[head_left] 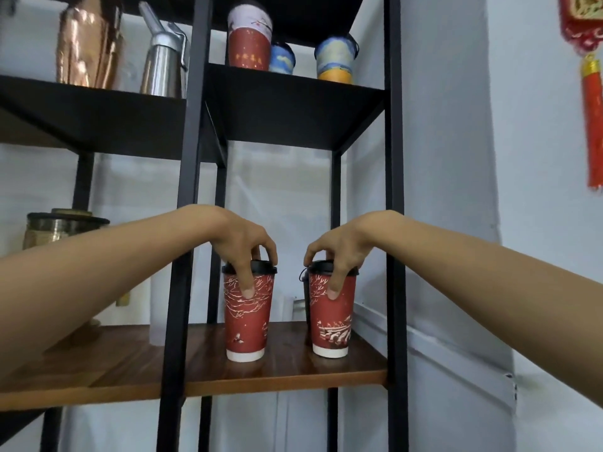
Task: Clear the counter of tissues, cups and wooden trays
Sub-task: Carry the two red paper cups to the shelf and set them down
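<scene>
Two red paper cups with black lids stand on the wooden shelf (pixel 293 373) of a black metal rack (pixel 182 223), and each is held from above. The left hand (pixel 241 243) arches over the left cup (pixel 248 321), thumb pressed against the printed wall and the other fingers (pixel 269 252) curled over the far edge of the lid; the right hand (pixel 339 247) grips the right cup (pixel 332 324) in the same way. A top-down claw hold like this makes sense for a tall, light cup (it keeps the lid seated and the cup upright as it meets the board). Both bases appear to touch the shelf, well apart from each other, so these cups look parked here after leaving the tabletop, and the likely next step is simply letting go. A dark object just behind the right cup is too hidden to name. On the black shelf above stand more decorated paper cups (pixel 249 37), and to the left a copper vessel (pixel 88 44) and a steel dispenser (pixel 163 60).
</scene>
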